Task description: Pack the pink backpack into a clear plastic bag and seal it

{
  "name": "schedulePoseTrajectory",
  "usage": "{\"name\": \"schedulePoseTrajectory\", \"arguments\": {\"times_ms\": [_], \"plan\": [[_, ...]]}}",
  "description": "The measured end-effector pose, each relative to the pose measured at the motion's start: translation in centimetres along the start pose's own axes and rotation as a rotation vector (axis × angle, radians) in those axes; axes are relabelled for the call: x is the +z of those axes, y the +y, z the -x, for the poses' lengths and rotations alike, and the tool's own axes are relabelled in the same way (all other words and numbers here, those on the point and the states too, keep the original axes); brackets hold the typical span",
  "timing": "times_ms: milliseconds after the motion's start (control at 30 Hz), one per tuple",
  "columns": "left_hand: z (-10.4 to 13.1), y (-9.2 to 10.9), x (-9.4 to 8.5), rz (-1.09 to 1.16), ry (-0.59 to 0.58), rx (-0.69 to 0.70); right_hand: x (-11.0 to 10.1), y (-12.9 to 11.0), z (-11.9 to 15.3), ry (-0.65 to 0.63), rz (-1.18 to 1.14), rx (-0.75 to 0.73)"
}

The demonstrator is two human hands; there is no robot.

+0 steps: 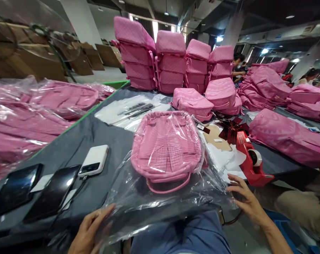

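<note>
The loose open end of one clear plastic bag (160, 197) is held at the near tabletop (101, 141) edge: the left hand (89, 231) is closed on its 7 o'clock corner, the right hand (246, 199) rests open on its 4 o'clock edge. One pink backpack (166, 146) lies inside at 12 o'clock, long axis running away, handle nearest, equally near both hands. Beyond, one red tape dispenser (248, 158) sits at 2 o'clock, and four backpack stacks (173, 61) are seen farthest.
</note>
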State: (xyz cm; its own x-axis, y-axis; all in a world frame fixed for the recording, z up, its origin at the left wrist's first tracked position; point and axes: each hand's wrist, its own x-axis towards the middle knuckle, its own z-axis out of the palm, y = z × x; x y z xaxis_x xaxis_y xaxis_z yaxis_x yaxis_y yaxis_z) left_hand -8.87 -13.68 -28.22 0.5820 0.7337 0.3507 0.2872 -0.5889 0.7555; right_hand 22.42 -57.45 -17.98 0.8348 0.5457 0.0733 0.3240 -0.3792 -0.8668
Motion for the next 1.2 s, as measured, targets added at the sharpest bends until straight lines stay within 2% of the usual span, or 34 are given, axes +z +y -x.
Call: {"name": "schedulePoseTrajectory", "arguments": {"times_ms": [67, 133, 200, 267, 333, 400, 433, 500, 600, 700, 767, 800, 867, 933, 967, 1000, 1033, 1100, 1200], "plan": [[-0.6, -0.4, -0.6, -0.241, 0.093, 0.224, 0.1, -0.1, -0.4, -0.039, -0.007, -0.073], [-0.6, -0.4, -1.2, -0.339, 0.146, 0.409, 0.1, 0.3, -0.9, -0.098, -0.067, -0.123], [-0.3, 0.3, -2.0, -0.288, 0.105, 0.533, -0.1, 1.2, -1.4, -0.112, -0.15, -0.128], [-0.4, 1.3, -2.7, -0.177, -0.009, 0.559, 0.0, 2.1, -2.0, -0.011, -0.225, -0.109], [-1.3, 2.3, -3.3, -0.067, -0.148, 0.51, 0.8, 2.5, -2.7, 0.181, -0.31, -0.111], [-2.5, 3.2, -3.6, 0.034, -0.209, 0.397, 2.4, 2.3, -3.6, 0.393, -0.419, -0.12], [-3.1, 3.5, -3.5, 0.081, -0.204, 0.316, 3.3, 2.0, -4.2, 0.479, -0.468, -0.121], [-3.9, 4.2, -2.9, 0.165, -0.116, 0.116, 5.1, 1.2, -5.3, 0.599, -0.517, -0.109], [-4.6, 5.3, -1.5, 0.243, 0.004, -0.175, 7.0, 0.2, -7.1, 0.676, -0.488, -0.08], [-5.8, 6.3, -0.5, 0.318, -0.072, -0.349, 7.9, -0.2, -8.2, 0.683, -0.441, -0.035], [-6.8, 6.8, -0.2, 0.324, -0.117, -0.382, 8.2, -0.3, -8.4, 0.66, -0.428, -0.01], [-7.1, 7.0, -0.1, 0.277, -0.094, -0.355, 8.3, -0.3, -8.4, 0.646, -0.429, 0.007], [-7.2, 8.0, 0.2, 0.069, 0.06, -0.201, 8.5, -0.3, -8.2, 0.626, -0.435, 0.054], [-6.5, 9.8, 1.1, -0.186, 0.264, 0.065, 8.6, -0.3, -8.0, 0.618, -0.443, 0.104], [-5.9, 11.1, 1.8, -0.279, 0.322, 0.216, 8.6, -0.3, -7.9, 0.621, -0.448, 0.121], [-5.2, 12.5, 2.6, -0.334, 0.333, 0.358, 8.7, -0.4, -7.9, 0.629, -0.456, 0.131], [-4.6, 13.8, 3.5, -0.349, 0.289, 0.478, 8.6, -0.5, -7.9, 0.64, -0.466, 0.135], [-3.8, 16.0, 5.2, -0.32, 0.145, 0.599, 8.6, -0.6, -7.9, 0.657, -0.482, 0.137], [-3.9, 17.1, 6.4, -0.267, -0.012, 0.547, 8.3, -0.9, -7.9, 0.646, -0.457, 0.12]]}}
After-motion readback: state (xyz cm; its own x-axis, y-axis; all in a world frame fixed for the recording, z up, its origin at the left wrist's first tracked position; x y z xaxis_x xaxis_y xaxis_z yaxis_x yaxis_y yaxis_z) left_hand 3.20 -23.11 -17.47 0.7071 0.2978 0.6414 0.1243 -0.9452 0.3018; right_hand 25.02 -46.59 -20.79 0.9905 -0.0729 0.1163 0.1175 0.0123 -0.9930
